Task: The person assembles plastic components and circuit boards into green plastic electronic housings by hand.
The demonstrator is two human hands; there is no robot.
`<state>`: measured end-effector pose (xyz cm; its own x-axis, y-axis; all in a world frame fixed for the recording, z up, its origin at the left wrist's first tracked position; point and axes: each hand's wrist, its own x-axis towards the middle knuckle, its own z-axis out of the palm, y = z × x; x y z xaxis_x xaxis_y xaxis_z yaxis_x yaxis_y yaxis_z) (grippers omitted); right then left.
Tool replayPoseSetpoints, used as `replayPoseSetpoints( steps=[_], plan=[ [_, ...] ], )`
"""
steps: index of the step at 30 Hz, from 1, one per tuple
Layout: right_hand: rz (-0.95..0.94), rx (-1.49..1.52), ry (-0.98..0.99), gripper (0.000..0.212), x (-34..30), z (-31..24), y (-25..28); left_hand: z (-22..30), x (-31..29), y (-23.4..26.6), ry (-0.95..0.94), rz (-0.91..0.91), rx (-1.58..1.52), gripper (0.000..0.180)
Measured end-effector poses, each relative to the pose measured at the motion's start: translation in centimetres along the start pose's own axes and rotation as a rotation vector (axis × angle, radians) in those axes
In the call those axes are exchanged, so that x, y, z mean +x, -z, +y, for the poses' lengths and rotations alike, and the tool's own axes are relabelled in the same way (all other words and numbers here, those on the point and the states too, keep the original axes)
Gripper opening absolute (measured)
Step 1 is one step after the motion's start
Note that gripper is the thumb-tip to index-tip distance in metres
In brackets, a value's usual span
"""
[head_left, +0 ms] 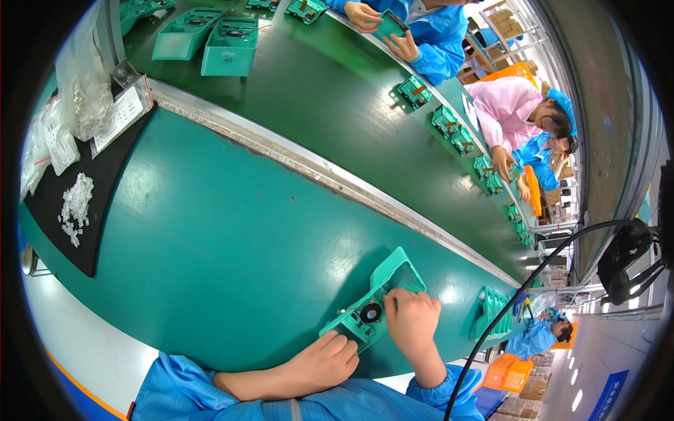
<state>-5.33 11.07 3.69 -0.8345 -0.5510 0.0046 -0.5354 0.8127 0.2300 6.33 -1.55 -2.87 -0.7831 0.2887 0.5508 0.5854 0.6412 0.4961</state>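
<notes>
Left hand (326,361) curled around lower-left end of green case (383,271), holding it. Right hand (414,323) bent over case's right side, fingertips hidden; cannot tell whether pinching anything. Case at near edge of green table (210,231), black round part (371,313) inside, between hands. Far left: white bits (76,209) on black mat (102,203), plastic bags (84,98) behind. Beyond metal rail (309,168): green belt (316,91) with more cases (230,52).

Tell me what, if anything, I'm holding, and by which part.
A green plastic housing: your left hand holds its near-left end; your right hand is at its right side, fingers partly hidden, so gripping there can't be told.
</notes>
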Motion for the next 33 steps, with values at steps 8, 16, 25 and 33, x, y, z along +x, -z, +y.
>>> replayPoseSetpoints(
  steps=[8,16,25,33],
  plan=[
    [0.011,-0.045,0.0,0.01,0.2,-0.4,0.1,0.1,-0.1,0.4,0.033,-0.068,-0.04,0.01],
    [-0.087,-0.053,-0.037,0.012,0.8,0.0,0.2,0.1,-0.2,0.2,0.028,-0.07,-0.04,0.012],
    [-0.188,-0.015,-0.049,0.013,1.8,0.1,0.4,0.1,0.0,0.6,0.039,-0.068,-0.037,0.005],
    [-0.096,-0.127,0.106,0.007,1.7,0.4,-0.4,0.1,0.1,0.3,0.05,-0.135,-0.088,0.011]
  ],
)
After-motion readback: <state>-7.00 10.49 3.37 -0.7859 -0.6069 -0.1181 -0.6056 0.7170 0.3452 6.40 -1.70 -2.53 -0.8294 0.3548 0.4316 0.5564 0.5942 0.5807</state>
